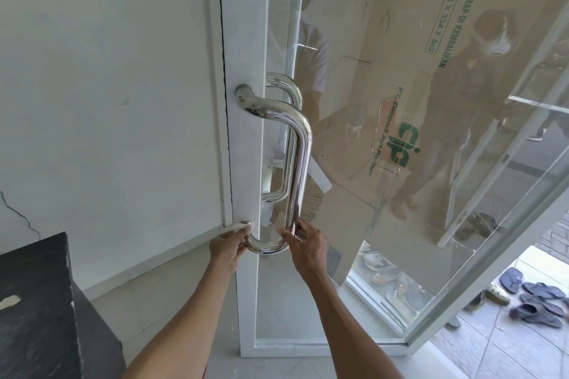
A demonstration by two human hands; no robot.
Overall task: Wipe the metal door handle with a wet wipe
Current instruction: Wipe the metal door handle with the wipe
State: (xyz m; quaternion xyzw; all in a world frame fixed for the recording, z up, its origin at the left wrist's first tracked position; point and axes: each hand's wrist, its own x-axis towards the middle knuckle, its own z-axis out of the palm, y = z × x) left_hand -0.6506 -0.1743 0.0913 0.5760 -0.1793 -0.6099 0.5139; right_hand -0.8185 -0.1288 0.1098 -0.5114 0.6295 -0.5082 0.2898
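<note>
Two hands: both are being kept at the lower end of the door handle, one at each side of its bottom bend.
Handle: a polished metal bar is being shown fixed upright on the white frame of a glass door; a matching bar is being seen through the glass behind it.
Wipe: a small white wet wipe is being pressed against the lower mount of the handle, where the bar meets the frame.
Left hand: the left hand is being closed around the wipe, its fingers curled tight over the bend next to the mount.
Right hand: the right hand is being held at the foot of the straight bar, fingers loosely bent and touching the metal; nothing is being carried in it, and it seems to be steadying the handle or the door.
Step in hand: the bottom bend and mount are judged to be the part being wiped now.
Progress: how much of the bar has been cleaned is not being shown; no difference in shine can be told.
Next move: the wipe is probably to be drawn round the curve and up the straight bar, with the cloth kept wrapped against the metal while the door is being held still.
Surroundings: cardboard is being seen behind the glass, and sandals are lying on the floor outside.
</note>
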